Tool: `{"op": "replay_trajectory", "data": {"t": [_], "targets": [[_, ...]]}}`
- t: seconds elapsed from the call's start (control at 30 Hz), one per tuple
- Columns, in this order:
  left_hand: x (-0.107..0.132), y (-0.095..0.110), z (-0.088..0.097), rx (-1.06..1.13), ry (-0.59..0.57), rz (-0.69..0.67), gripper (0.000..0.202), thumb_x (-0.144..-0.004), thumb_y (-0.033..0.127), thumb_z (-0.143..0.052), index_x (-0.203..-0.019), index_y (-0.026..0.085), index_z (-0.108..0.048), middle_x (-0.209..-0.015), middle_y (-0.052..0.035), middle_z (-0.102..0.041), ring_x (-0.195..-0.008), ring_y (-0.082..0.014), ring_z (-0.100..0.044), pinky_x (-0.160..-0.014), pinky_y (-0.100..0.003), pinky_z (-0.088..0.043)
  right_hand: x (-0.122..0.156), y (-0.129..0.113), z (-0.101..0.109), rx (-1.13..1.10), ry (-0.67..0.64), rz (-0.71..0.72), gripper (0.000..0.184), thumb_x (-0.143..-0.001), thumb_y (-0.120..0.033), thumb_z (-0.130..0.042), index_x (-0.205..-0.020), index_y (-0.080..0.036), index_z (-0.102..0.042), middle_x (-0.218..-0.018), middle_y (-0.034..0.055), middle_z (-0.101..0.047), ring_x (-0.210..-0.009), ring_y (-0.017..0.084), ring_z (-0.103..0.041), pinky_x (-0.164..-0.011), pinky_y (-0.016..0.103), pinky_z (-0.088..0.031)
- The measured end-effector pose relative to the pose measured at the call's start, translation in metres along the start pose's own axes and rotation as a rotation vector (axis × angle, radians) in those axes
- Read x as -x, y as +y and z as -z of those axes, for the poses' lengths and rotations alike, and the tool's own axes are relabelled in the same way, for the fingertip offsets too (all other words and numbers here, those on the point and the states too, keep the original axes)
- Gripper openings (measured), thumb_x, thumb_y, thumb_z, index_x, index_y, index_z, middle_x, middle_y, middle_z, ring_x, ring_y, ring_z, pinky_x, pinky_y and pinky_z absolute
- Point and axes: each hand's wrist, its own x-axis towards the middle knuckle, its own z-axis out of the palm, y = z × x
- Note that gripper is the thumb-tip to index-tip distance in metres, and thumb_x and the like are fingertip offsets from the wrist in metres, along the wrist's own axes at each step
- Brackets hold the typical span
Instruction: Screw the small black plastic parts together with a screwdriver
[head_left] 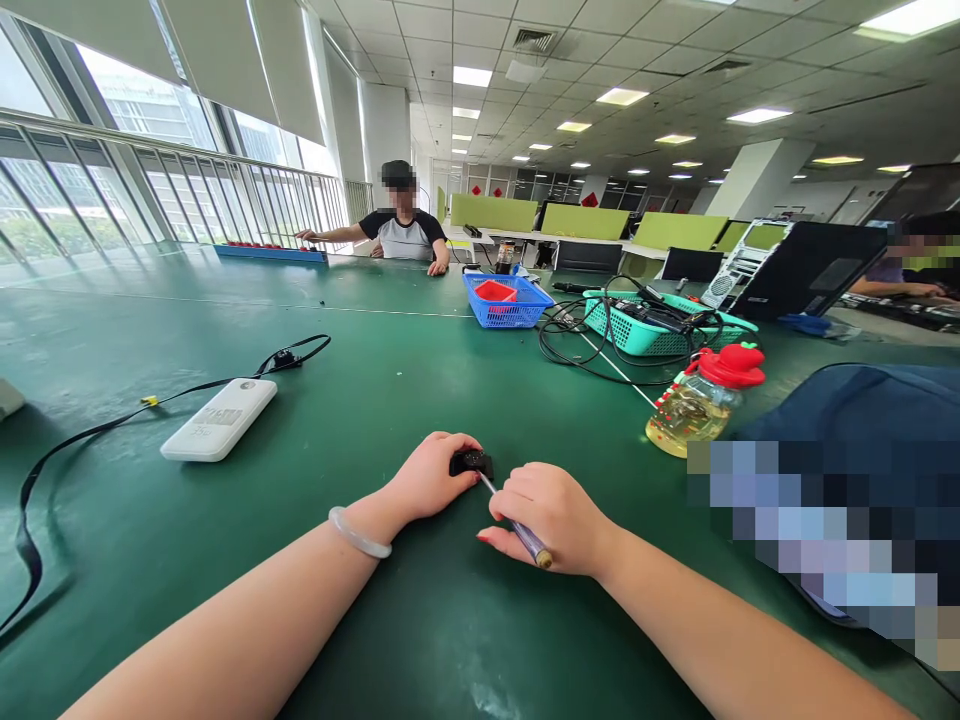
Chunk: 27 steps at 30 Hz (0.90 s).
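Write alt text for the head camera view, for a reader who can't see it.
A person's left hand holds a small black part on a green table while the right hand points a screwdriver-like tool at it. A white device lies to the left, a red-lidded jar of yellowish liquid stands to the right; another person is across the table.

Was an open-plan office, by the look of it. Had a suspended tile ceiling set with rectangular light panels and an air vent. Beyond the far edge of the green bench, showed white desks with lime partitions; past the left edge, tall windows with roller blinds. Leaned toward electronics workshop on the bench itself: showed a teal basket of tangled cables and a desktop computer case toward the far right corner, a screwdriver nearer the near edge.
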Motion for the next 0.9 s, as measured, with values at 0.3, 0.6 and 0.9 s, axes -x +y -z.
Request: {"op": "replay_trajectory", "data": {"t": [0.3, 0.6, 0.9], "targets": [[-0.0006, -0.0013, -0.0022, 0.015, 0.003, -0.007, 0.033, -0.076, 0.026, -0.061, -0.109, 0.025, -0.065, -0.108, -0.0034, -0.069, -0.112, -0.0244, -0.056, -0.099, -0.038, -0.047, 0.0016, -0.0023, -0.0036, 0.070, -0.188, 0.063, 0.029, -0.088, -0.040, -0.058, -0.068, -0.019, -0.057, -0.060, -0.0009, -0.053, -0.054, 0.013, -0.043, -0.055, 0.027, -0.026], [-0.0001, -0.0021, -0.0010, 0.010, 0.003, -0.004, 0.036, -0.076, 0.025, -0.060, -0.111, 0.025, -0.064, -0.112, -0.0032, -0.068, -0.114, -0.0245, -0.056, -0.100, -0.039, -0.046, -0.0025, -0.0050, 0.0009, 0.061, -0.113, -0.017, 0.024, -0.090, -0.028, -0.053, -0.067, -0.019, -0.055, -0.058, -0.0016, -0.052, -0.053, 0.012, -0.043, -0.055, 0.026, -0.026], [0.0002, -0.0046, -0.0016, -0.002, 0.006, 0.001, 0.036, -0.077, 0.028, -0.060, -0.113, 0.027, -0.064, -0.114, -0.0026, -0.068, -0.115, -0.0244, -0.056, -0.100, -0.039, -0.047, -0.0035, -0.0058, 0.0015, 0.057, -0.031, -0.048, 0.026, -0.090, -0.024, -0.050, -0.065, -0.019, -0.054, -0.057, -0.0020, -0.051, -0.051, 0.011, -0.041, -0.054, 0.026, -0.025]]}}
